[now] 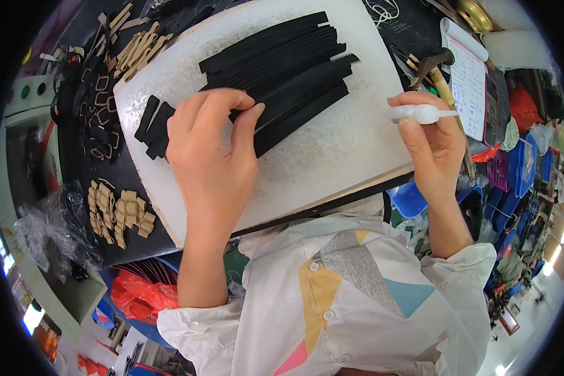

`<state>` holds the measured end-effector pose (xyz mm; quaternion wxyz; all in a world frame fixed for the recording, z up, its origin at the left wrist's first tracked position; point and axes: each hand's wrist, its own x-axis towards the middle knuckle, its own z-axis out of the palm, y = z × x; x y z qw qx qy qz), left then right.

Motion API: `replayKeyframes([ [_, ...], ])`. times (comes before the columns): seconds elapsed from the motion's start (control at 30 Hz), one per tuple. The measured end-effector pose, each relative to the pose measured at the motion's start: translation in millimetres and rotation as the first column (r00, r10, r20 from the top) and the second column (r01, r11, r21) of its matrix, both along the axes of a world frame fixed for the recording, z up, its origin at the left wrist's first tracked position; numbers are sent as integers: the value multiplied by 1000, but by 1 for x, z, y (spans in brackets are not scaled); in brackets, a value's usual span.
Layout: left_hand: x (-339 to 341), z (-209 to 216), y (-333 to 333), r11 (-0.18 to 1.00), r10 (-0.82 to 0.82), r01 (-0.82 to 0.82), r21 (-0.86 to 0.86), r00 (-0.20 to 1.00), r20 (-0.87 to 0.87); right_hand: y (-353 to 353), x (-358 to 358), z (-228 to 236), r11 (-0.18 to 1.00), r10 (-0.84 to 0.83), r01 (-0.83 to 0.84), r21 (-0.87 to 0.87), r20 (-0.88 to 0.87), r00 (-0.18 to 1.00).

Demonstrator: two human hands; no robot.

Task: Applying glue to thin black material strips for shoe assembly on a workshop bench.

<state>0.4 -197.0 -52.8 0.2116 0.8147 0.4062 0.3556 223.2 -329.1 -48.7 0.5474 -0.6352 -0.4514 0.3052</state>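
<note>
Black flat strips [282, 59] lie side by side on a white board [332, 141], slanting up to the right. Over their near left ends is my left hand [208, 144], thumb and forefinger pinched together at the end of one black strip; the fingers partly hide the grip. A few shorter black pieces [158, 128] rest on the board just left of that hand. Off the board's right side, my right hand [437, 153] holds a small white squeeze bottle [423, 114] between thumb and fingers, its thin nozzle pointing right, away from the strips.
Left of the board are tan strip loops [141, 51], dark angular rings [100, 103] and folded tan pieces [128, 213]. A hammer [433, 67] and a written notepad [467, 78] lie at the right. Clear plastic [50, 225] and a red bag [141, 297] are lower left.
</note>
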Motion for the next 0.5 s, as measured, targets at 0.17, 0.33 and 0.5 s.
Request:
replayKeyframes([
  [0.17, -6, 25, -40, 711, 57, 201, -674, 939, 340, -11, 4, 8, 999, -38, 37, 32, 33, 999],
  [0.33, -10, -2, -76, 660, 207, 49, -750, 947, 244, -18, -3, 19, 993, 116, -93, -71, 571, 813],
  [0.5, -10, -10, -82, 719, 205, 1, -695, 955, 215, -5, -9, 21, 941, 116, -337, 25, 913, 392],
])
